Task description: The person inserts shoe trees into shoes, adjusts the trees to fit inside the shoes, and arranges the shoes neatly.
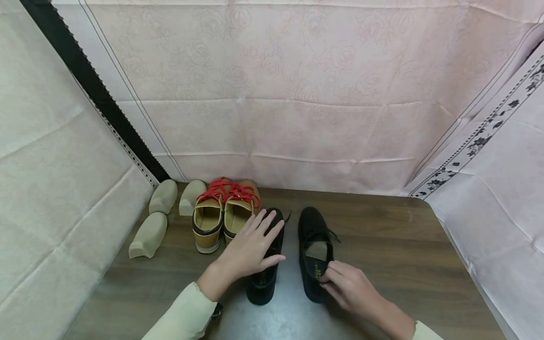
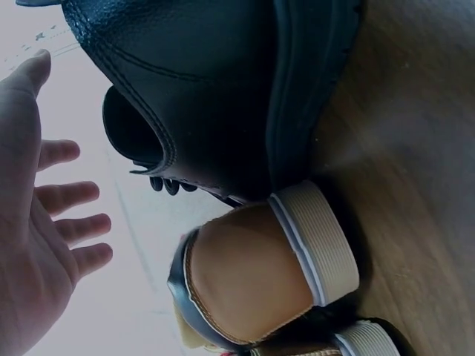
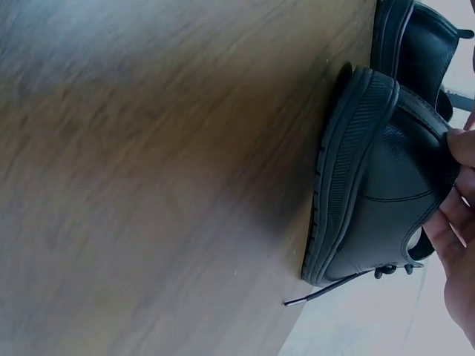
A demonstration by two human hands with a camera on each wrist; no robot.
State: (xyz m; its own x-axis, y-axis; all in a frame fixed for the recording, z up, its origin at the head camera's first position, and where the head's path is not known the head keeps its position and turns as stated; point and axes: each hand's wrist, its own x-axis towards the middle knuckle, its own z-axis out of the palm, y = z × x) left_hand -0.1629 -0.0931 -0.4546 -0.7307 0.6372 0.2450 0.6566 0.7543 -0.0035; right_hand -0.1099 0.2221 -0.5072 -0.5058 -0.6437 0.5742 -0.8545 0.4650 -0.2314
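Two black lace-up shoes stand side by side on the wooden surface, toes away from me. My right hand (image 1: 350, 285) pinches the collar edge of the right black shoe (image 1: 312, 222) near its heel; the right wrist view shows thumb and fingers on that rim. A beige patch shows inside this shoe's opening, with gold lettering on the insole. My left hand (image 1: 250, 243), fingers spread, is over the left black shoe (image 1: 261, 290) and hides much of it. In the left wrist view that hand (image 2: 44, 200) is apart from the black leather shoe (image 2: 200, 89).
Left of the black shoes stands a pair of tan shoes (image 1: 208, 241) with red laces (image 1: 218, 189). Pale shoe-shaped inserts (image 1: 149, 234) lie farther left. A small dark object (image 1: 217, 310) is partly hidden by my left sleeve. Cloth-covered walls (image 1: 297, 118) close in the back and both sides.
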